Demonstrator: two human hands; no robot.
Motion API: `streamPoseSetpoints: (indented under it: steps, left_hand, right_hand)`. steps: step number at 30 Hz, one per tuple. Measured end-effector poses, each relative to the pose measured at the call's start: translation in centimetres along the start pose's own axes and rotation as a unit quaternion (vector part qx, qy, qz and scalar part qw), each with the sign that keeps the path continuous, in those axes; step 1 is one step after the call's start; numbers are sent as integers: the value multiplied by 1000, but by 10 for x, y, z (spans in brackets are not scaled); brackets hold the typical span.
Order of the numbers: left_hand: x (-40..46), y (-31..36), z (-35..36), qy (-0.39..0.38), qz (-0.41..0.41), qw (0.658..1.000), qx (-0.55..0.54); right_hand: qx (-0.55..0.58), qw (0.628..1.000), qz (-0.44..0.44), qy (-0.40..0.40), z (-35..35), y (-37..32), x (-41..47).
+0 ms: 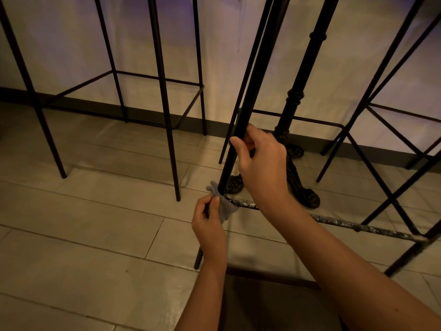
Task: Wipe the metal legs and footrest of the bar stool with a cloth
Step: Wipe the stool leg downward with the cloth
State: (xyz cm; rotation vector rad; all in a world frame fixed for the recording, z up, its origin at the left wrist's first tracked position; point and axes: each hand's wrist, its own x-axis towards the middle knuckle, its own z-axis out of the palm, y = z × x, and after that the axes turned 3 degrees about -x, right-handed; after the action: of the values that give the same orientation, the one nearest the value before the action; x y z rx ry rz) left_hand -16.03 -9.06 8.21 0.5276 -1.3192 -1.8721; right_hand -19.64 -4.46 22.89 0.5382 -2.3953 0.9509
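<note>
- Head view: Where the black front leg (241, 130) of the bar stool meets its scuffed footrest (338, 222), the left hand (210, 225) pinches a grey cloth (224, 206) against the joint, fingers clenched on the fabric.
- At one o'clock from the cloth, the right hand (262, 163) grasps the same leg, fingers curled around it.
- At twelve o'clock, an ornate table base (293, 149) stands on the tiled floor (95, 223).

- Left of my leg (241, 130) the tiled floor (95, 223) lies open, out to the next stool (164, 99).
- Far and right, the cast table base (293, 163) crowds in just behind the leg.
- The footrest (358, 226) bars the way rightward, low.
- Crossed bars (381, 182) of another stool block the far right.
</note>
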Motion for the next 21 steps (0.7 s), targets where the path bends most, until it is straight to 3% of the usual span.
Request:
streamPoseSetpoints:
  steps: [11, 21]
  left_hand:
    - [3, 0, 12, -4, -39, 997, -61]
    - [4, -11, 12, 4, 43, 999, -10]
  right_hand:
    - [3, 1000, -9, -1, -2, 0, 0]
    - [21, 999, -24, 16, 0, 1, -1]
